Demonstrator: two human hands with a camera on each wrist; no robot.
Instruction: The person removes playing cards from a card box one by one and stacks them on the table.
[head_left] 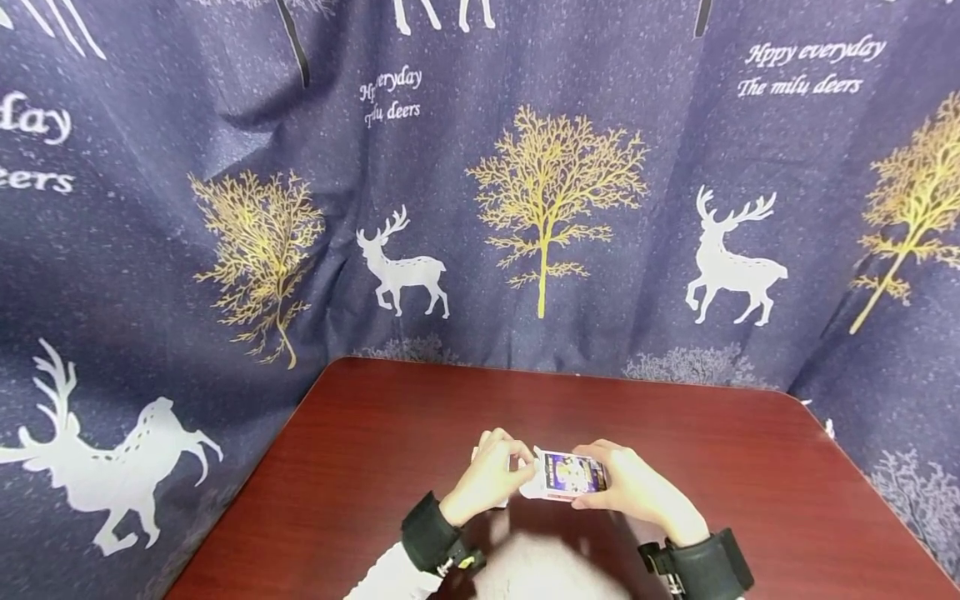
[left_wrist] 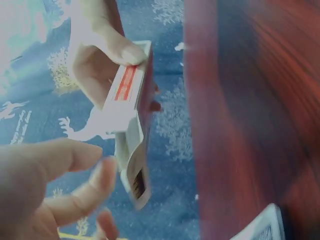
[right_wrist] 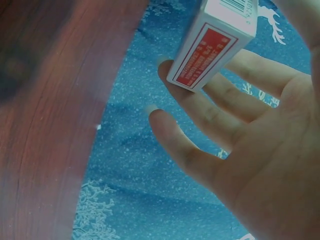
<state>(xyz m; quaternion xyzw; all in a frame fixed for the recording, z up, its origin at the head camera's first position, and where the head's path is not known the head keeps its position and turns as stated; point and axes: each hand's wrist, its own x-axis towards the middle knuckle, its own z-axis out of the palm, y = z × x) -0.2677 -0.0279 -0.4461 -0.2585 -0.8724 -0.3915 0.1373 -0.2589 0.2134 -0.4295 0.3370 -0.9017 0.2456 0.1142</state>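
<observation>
My right hand (head_left: 637, 487) grips a small card box (head_left: 572, 475) by its far end, thumb on one narrow side and fingers on the other. A dark, colourful picture covers the box's upper face; a red label marks the narrow side in the left wrist view, and a barcode shows in the right wrist view. At the end facing my left hand (head_left: 487, 471), the box's flap (left_wrist: 136, 187) hangs open. The left fingers are loosely bent, their tips right by that flap with nothing seen between them. Partly hidden beneath the left hand, a white-edged flat item (left_wrist: 265, 227) lies on the table.
The reddish-brown table (head_left: 420, 400) has rounded far corners. Behind it and along the left hangs a dark blue curtain (head_left: 480, 275) printed with deer and trees. Black camera straps (head_left: 431, 529) circle both wrists.
</observation>
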